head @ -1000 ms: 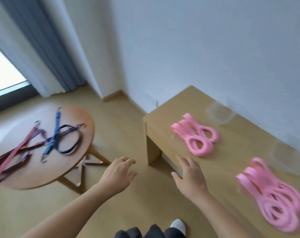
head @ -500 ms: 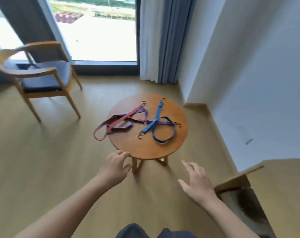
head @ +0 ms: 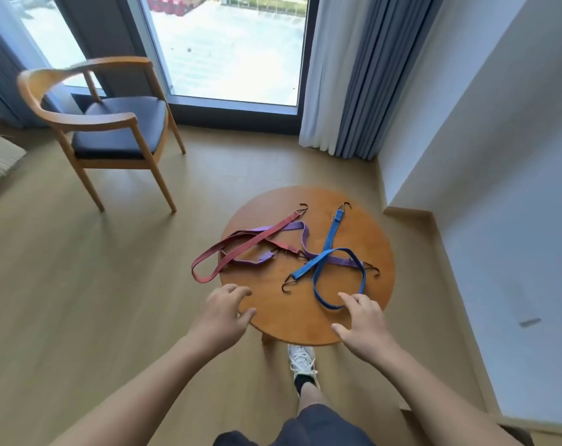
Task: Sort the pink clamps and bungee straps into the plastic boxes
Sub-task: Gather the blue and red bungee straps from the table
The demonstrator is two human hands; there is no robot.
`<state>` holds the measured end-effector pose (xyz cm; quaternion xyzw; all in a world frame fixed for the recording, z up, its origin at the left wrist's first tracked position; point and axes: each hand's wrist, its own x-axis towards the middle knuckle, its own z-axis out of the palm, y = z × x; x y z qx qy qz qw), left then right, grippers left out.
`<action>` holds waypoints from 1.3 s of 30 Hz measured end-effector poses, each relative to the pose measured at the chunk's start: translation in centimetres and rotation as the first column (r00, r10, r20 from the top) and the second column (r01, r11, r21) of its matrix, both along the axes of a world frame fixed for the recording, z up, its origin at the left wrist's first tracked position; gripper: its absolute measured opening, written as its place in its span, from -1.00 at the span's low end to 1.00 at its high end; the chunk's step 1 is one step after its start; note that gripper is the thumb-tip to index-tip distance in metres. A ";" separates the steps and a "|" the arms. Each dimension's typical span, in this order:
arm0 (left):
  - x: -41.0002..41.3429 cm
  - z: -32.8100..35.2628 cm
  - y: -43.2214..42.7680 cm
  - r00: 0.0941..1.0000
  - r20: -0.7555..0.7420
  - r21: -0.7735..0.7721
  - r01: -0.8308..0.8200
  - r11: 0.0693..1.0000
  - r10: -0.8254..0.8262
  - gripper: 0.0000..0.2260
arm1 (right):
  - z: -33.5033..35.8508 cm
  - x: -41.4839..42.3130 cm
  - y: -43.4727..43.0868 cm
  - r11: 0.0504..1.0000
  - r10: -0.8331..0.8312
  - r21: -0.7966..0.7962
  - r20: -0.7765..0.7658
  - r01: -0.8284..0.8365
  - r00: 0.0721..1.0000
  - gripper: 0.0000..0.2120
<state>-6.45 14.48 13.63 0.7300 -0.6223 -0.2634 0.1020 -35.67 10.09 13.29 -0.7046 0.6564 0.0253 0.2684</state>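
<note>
Head view: round wooden table [head: 363,226] on plank floor [head: 80,284]; armchair [head: 118,123] and curtains [head: 341,75] by window [head: 234,49]. Crossed on tabletop: red strap [head: 241,246], its loop overhanging, purple strap [head: 302,233], blue strap [head: 329,239]. Empty, fingers spread: left hand [head: 223,312], right hand [head: 361,323]. Right fingertip's contact with blue strap unclear.

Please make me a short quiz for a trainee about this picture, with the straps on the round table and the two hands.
1. True or false: the left hand holds the red strap.
2. Where does the red strap's loop end lie? A: past the edge of the round table. B: on the chair seat. C: flat on the floor.
3. Which strap lies nearest the right hand?
Key: 1 false; 2 A; 3 the blue strap.
</note>
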 end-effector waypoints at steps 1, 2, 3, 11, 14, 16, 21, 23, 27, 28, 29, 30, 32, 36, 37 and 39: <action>-0.7 -0.5 -1.5 1.000 -0.005 0.024 -0.005 1.000 0.005 -0.66 | -0.6 -0.1 -2.1 1.000 -0.009 0.016 0.003 0.009 1.000 -0.33; -1.4 -1.1 -2.9 1.000 -0.007 0.056 -0.008 0.998 0.009 -0.65 | -1.1 -0.3 -4.1 0.999 -0.019 0.041 0.006 0.019 1.000 -0.33; -2.2 -1.6 -4.3 1.000 -0.009 0.096 -0.012 0.995 0.013 -0.65 | -1.6 -0.4 -6.1 0.997 -0.029 0.073 0.006 0.028 1.000 -0.33; -7.4 -6.5 -15.7 0.998 0.021 0.401 -0.061 0.914 0.058 -0.59 | -5.9 -3.0 -20.7 0.973 -0.062 0.221 0.004 0.059 0.998 -0.41; -8.5 -9.3 -19.4 0.996 0.054 0.482 -0.088 0.872 0.071 -0.55 | -8.6 -3.1 -25.6 0.963 -0.087 0.256 0.010 0.082 0.996 -0.47; -9.3 -11.3 -21.3 0.996 0.057 0.525 -0.083 0.847 0.063 -0.52 | -10.8 -2.6 -28.6 0.954 -0.127 0.276 0.031 0.114 0.991 -0.49; -10.9 -16.0 -23.8 0.999 0.051 0.544 -0.021 0.839 -0.008 -0.46 | -16.6 0.4 -33.7 0.905 -0.306 0.331 0.066 0.269 0.950 -0.56; -11.7 -17.2 -24.4 0.997 0.058 0.533 0.004 0.846 -0.042 -0.48 | -18.4 1.6 -34.4 0.877 -0.375 0.317 -0.016 0.361 0.927 -0.54; -13.0 -18.4 -25.0 0.995 0.083 0.524 -0.003 0.852 -0.047 -0.66 | -20.6 3.2 -34.1 0.856 -0.413 0.287 -0.119 0.430 0.903 -0.55; -13.1 -18.5 -25.1 0.994 0.098 0.520 -0.008 0.854 -0.051 -0.72 | -20.8 3.3 -34.2 0.844 -0.432 0.299 -0.113 0.446 0.895 -0.62; -13.2 -18.5 -25.2 0.993 0.106 0.521 -0.010 0.853 -0.054 -0.75 | -20.9 3.3 -34.2 0.825 -0.464 0.315 -0.096 0.469 0.881 -0.70; -13.1 -18.4 -25.3 0.994 0.099 0.527 -0.012 0.850 -0.048 -0.77 | -20.9 3.1 -34.2 0.804 -0.501 0.332 -0.067 0.492 0.863 -0.76; -12.8 -17.9 -25.6 0.999 0.039 0.546 -0.008 0.838 -0.017 -0.79 | -20.3 2.3 -34.3 0.767 -0.577 0.356 0.021 0.533 0.816 -0.88; -12.1 -15.3 -25.6 0.991 -0.125 0.563 0.027 0.826 0.053 -0.86 | -17.3 0.5 -33.4 0.680 -0.721 0.420 0.234 0.600 0.653 -0.93; -11.9 -14.4 -25.6 0.980 -0.170 0.564 0.011 0.826 0.104 -0.88 | -16.2 0.2 -33.1 0.672 -0.734 0.440 0.286 0.596 0.616 -0.87; -11.8 -12.6 -25.5 0.936 -0.269 0.553 -0.041 0.832 0.226 -0.90 | -14.1 -0.7 -32.2 0.673 -0.739 0.466 0.383 0.575 0.555 -0.76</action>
